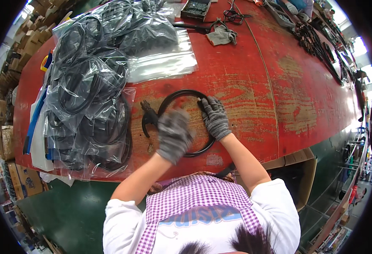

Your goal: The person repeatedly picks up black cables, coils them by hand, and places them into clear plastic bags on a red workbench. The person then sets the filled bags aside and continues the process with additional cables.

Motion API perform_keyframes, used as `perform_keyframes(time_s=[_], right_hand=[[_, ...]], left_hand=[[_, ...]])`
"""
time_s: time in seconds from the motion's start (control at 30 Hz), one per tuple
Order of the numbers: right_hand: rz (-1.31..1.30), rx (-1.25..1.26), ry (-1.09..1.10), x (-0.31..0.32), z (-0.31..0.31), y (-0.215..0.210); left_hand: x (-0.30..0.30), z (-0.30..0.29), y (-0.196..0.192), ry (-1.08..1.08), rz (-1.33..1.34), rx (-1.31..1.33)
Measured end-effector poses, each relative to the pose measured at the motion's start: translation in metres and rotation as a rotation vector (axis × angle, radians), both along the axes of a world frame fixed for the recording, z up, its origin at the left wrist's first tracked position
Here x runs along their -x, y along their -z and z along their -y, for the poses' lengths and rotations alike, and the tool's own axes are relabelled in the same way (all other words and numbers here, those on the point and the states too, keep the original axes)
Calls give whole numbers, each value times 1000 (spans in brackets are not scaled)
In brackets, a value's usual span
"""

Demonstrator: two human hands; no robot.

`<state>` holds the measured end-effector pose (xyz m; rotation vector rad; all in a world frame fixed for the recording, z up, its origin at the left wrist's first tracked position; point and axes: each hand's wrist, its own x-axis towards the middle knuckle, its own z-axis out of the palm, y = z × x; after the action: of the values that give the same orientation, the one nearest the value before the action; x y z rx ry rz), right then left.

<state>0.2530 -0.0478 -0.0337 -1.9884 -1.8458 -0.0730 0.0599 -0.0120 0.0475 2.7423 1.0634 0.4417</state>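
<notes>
A black power cable (185, 92) lies on the red table in a round coil, and its moulded plug end (148, 113) sticks out at the coil's left. My right hand (215, 115), in a grey glove, grips the right side of the coil, with a small pale tip showing by its fingertips. My left hand (174, 132), also gloved in grey, is over the coil's left side. Motion smears its fingers, so what they do is hidden.
Coiled cables in clear plastic bags (88, 80) are heaped at the left, beside flat clear bags (165, 63). Farther off are a spare glove (222, 34), scissors (233, 16) and a box of small parts (195, 9). More dark cables (317, 44) lie far right, near another person's gloved hand (292, 7).
</notes>
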Motion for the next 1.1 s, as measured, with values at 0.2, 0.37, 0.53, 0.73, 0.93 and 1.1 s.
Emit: perform_keyframes(time_s=[0.2,0.37,0.53,0.73,0.93,1.1], right_hand=[[-125,-67,75,7,-7,4],[-195,-118,-30,12,-15,1],[-112,-61,22,10,12,-7],[-49,208,11,25,42,-17],[-623,431,37,-46,-123,-63],[-839,282,125,-154,-352,36]], left_hand=[[26,-44,42,-662,-141,267],[-18,-31,62,-131,76,76],[-14,-35,62,-155,152,223],[40,-18,53,-331,106,172],[52,-9,56,-389,235,146],[43,-18,76,-263,280,94]])
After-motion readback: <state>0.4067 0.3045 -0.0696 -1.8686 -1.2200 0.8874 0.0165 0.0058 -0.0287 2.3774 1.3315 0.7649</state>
